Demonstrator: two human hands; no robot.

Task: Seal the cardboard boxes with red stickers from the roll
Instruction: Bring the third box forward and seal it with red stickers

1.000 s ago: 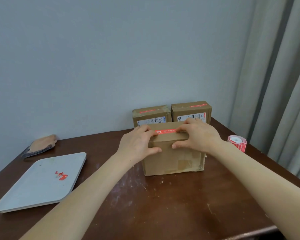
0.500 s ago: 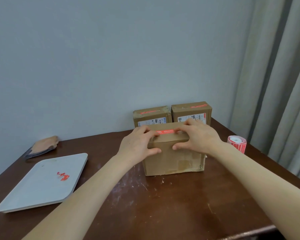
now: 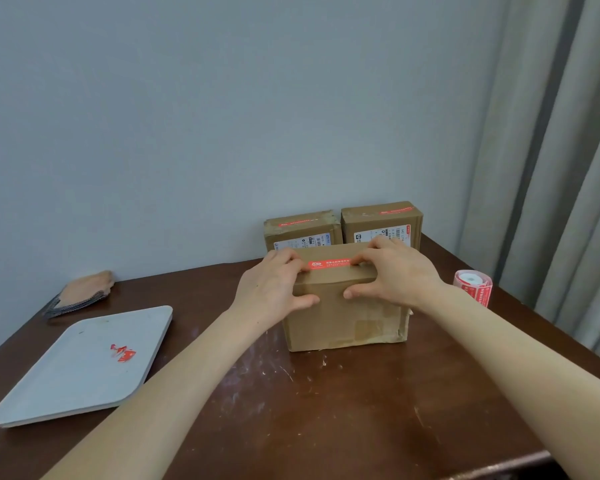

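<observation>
Cardboard box (image 3: 343, 320) stood mid-table (image 3: 326, 427), where we held it. At the far left lay a folded cloth (image 3: 84, 289), and nearer us a grey tray (image 3: 66, 386) carrying red scraps (image 3: 123, 353). Our left hand (image 3: 274, 289) clasped the upper near edge, fingers curled onto one end of the red sticker (image 3: 329, 264), thumb on the near face. Our right hand (image 3: 395, 275) gripped likewise at the sticker's other end. Behind, by the wall, stood the left rear box (image 3: 302, 230) and right rear box (image 3: 381, 220). The sticker roll (image 3: 473, 287) stood at the right.
</observation>
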